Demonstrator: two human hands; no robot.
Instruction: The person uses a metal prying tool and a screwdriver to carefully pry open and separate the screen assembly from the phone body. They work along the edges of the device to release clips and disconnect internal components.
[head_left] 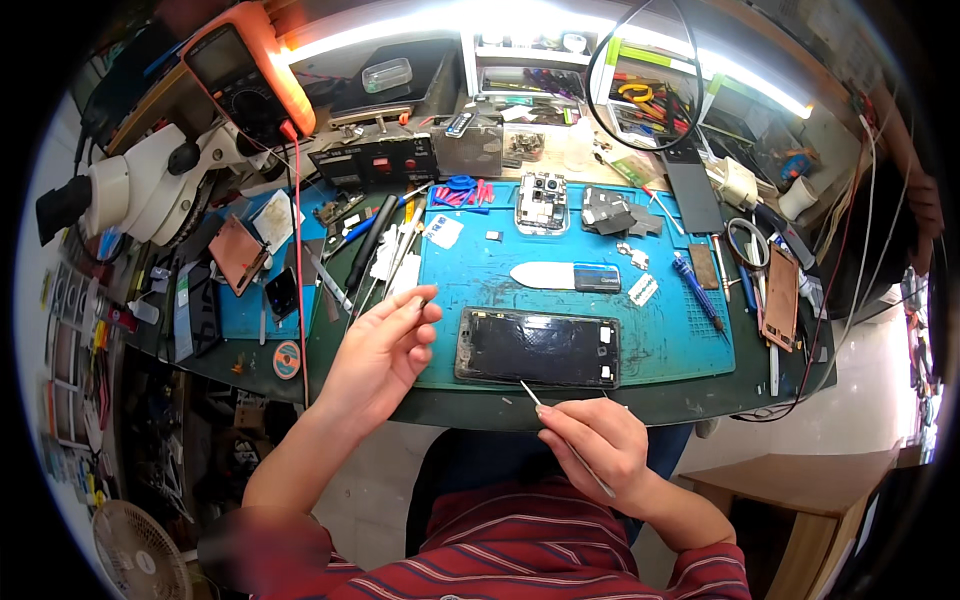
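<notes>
A dark phone screen assembly (537, 345) lies lengthways on the blue mat (450, 275) near the bench's front. My left hand (385, 350) is raised left of it, thumb and index finger pinched on something too small to make out. My right hand (597, 450) holds a thin metal tool (575, 452), its tip at the screen's near edge; I cannot tell if it touches. Behind lie a flat white-and-blue pry blade (545, 275), a razor blade (642, 289) and an opened phone body (542, 200) in a clear tray.
A microscope (140, 185) and an orange-cased multimeter (250, 75) stand at the left. A ringed magnifier or cable loop (690, 60) hangs at the back right. Screwdrivers (698, 290), loose phone panels (780, 298) and cables crowd the right. A fan (135, 540) stands low at the left.
</notes>
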